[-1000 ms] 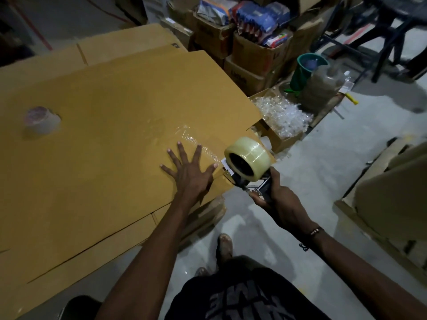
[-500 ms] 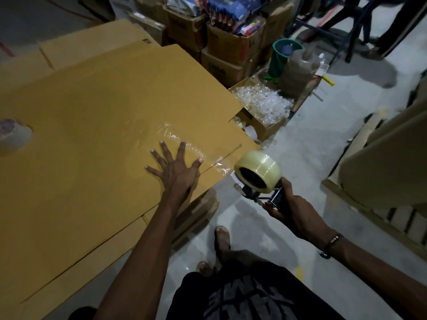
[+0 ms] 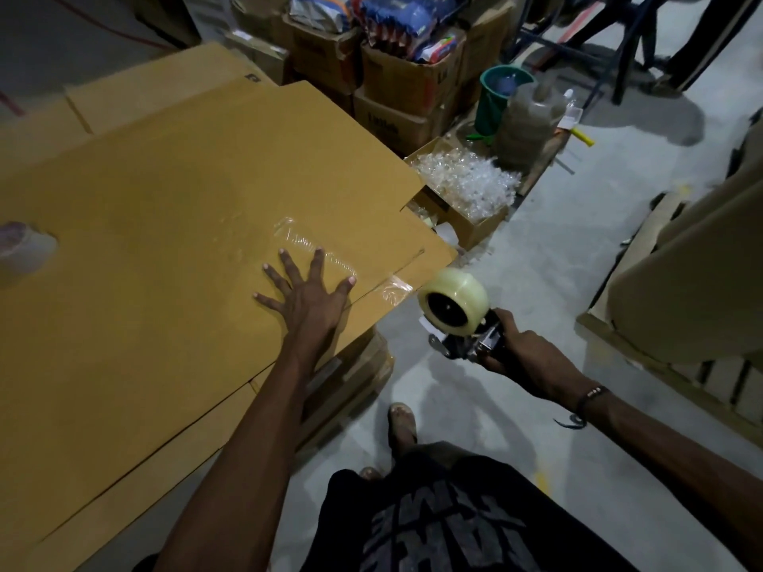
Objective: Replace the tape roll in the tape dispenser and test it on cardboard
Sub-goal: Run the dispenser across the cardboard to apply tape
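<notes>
A large brown cardboard sheet (image 3: pixel 165 225) lies flat on a stack. A strip of clear tape (image 3: pixel 330 258) runs across it toward its right corner. My left hand (image 3: pixel 307 295) rests flat on the sheet, fingers spread, beside the strip. My right hand (image 3: pixel 524 353) grips the handle of the tape dispenser (image 3: pixel 466 342), which carries a full clear tape roll (image 3: pixel 454 309) and hangs in the air just off the cardboard's right edge. A second, nearly used tape roll (image 3: pixel 22 251) sits on the sheet at the far left.
An open box of clear plastic pieces (image 3: pixel 466 187) stands beyond the cardboard's corner, with a green bucket (image 3: pixel 499 97), a large jug (image 3: pixel 532 121) and stacked cartons (image 3: pixel 396 84) behind. More cardboard leans at the right (image 3: pixel 693 274). My foot (image 3: pixel 402 423) is on the grey floor.
The dispenser has pulled right and back, off the cardboard's edge into the air, leaving the tape strip on the sheet. My left hand has stayed flat on the cardboard.
</notes>
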